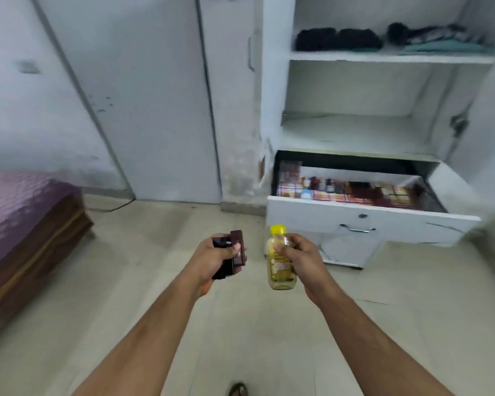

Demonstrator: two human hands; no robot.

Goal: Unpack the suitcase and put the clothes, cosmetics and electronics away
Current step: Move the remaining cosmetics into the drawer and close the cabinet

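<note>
This is a bedroom in a home. At the left stands a bed (26,224) with a purple patterned cover and a dark wooden frame. In the white wall is a built-in cupboard (272,90) with 2 open shelves; the upper shelf (383,57) carries folded clothes (337,40). Below them a white drawer (369,221) is pulled out and filled with small cosmetic bottles and boxes. A plain door (143,95) and a pale tiled floor (155,238) complete the room.
</note>
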